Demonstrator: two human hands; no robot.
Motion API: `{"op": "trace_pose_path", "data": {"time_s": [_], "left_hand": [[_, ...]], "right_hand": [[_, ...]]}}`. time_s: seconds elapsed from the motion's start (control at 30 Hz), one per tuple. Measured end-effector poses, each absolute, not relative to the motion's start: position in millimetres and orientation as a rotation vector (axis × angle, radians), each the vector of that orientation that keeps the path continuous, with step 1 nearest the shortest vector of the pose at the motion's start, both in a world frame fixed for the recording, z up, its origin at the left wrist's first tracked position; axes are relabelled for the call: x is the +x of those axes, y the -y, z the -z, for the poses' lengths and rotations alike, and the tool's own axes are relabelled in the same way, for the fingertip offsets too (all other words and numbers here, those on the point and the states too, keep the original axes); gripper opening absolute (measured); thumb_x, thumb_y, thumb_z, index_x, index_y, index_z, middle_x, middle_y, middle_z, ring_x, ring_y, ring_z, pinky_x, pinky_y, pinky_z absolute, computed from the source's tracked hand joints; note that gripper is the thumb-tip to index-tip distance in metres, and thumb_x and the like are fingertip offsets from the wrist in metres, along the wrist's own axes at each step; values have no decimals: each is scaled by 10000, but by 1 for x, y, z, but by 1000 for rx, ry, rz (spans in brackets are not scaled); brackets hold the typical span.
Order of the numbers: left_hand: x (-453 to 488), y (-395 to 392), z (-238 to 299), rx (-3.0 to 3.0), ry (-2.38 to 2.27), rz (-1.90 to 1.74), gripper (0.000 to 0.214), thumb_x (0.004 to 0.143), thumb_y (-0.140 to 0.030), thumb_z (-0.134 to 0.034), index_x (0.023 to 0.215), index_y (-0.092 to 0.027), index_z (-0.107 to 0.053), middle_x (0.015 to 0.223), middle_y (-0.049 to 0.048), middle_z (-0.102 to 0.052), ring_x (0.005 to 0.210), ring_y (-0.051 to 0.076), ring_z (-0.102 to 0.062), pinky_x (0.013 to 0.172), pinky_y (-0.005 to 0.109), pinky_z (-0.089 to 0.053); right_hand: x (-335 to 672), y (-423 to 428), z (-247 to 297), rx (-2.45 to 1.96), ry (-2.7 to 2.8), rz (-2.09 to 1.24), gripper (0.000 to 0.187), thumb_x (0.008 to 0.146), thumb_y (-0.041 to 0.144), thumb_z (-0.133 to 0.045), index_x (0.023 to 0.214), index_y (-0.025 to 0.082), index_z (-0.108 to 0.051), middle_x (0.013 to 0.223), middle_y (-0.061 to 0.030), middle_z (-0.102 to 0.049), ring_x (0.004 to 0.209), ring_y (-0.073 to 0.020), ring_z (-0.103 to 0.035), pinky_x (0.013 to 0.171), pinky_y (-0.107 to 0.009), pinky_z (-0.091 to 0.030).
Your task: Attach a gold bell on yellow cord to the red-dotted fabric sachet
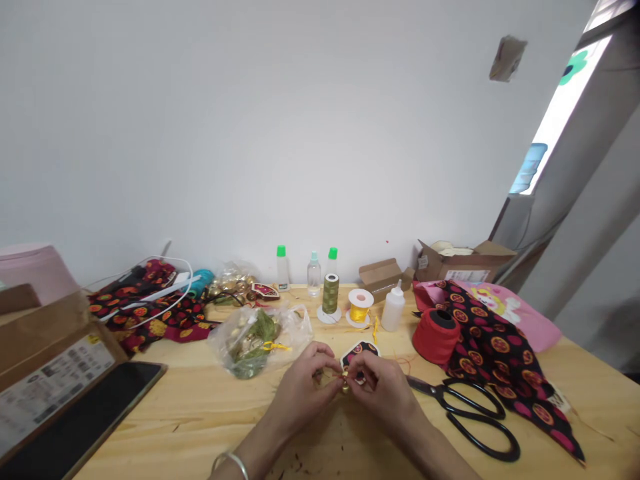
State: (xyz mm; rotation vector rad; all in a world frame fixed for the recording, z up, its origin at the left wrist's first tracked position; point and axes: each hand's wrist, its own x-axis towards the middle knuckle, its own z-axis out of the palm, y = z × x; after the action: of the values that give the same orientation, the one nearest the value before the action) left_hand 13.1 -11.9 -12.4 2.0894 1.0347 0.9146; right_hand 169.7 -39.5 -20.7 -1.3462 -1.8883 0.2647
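My left hand and my right hand meet over the table, both closed in a pinch with fingertips almost touching. Between them is a small gold bell with a bit of red thread at its top. The thread runs into the fingers of both hands, and its ends are hidden. Just behind the fingers lies a dark patterned fabric piece with a pale edge, partly covered by my right hand. Large black-handled scissors lie to the right of my right hand.
A plastic bag with green tassels lies left of my hands. Behind stand a green thread spool, a yellow cord spool and a white squeeze bottle. A red thread cone and patterned cloth lie right; a cardboard box left.
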Motion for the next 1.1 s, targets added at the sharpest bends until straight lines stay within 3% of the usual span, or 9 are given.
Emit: {"op": "trace_pose_path", "data": {"time_s": [0.47,0.6,0.73,0.93,1.1], "left_hand": [[13,14,8,2216,-1053,-911,119,675,-165,-519,634,-204,-624,830,33,-546,775,153,-531,703,237,-410],[14,11,11,2080,-1066,-902,104,669,-217,-549,624,-184,-637,806,38,-564,693,141,-530,614,223,-408],[15,7,16,1898,-1071,-891,117,652,-239,-575,599,-153,-635,766,47,-576,646,135,-529,537,211,-393],[14,5,15,1756,-1056,-903,124,632,-232,-597,559,-140,-633,724,44,-589,687,153,-548,634,237,-415],[14,4,15,1748,-1042,-887,153,634,-261,-603,540,-143,-629,659,26,-599,657,149,-551,639,234,-421]], "right_hand": [[169,39,24,-1308,1894,-221,109,643,94,-512,637,179,-580,569,22,-594,473,-88,-483,454,-167,-334],[172,41,24,-1292,1889,-212,145,681,130,-531,764,199,-628,656,0,-645,564,-118,-535,515,-190,-374],[174,50,24,-1382,1837,-210,128,701,159,-539,732,209,-653,615,-4,-638,561,-131,-546,494,-198,-371],[173,58,24,-1455,1804,-186,156,705,154,-516,710,212,-661,605,-9,-636,467,-118,-508,442,-200,-355],[168,59,24,-1389,1788,-1,148,700,138,-505,665,208,-630,608,-6,-634,517,-125,-536,483,-201,-364]]}}
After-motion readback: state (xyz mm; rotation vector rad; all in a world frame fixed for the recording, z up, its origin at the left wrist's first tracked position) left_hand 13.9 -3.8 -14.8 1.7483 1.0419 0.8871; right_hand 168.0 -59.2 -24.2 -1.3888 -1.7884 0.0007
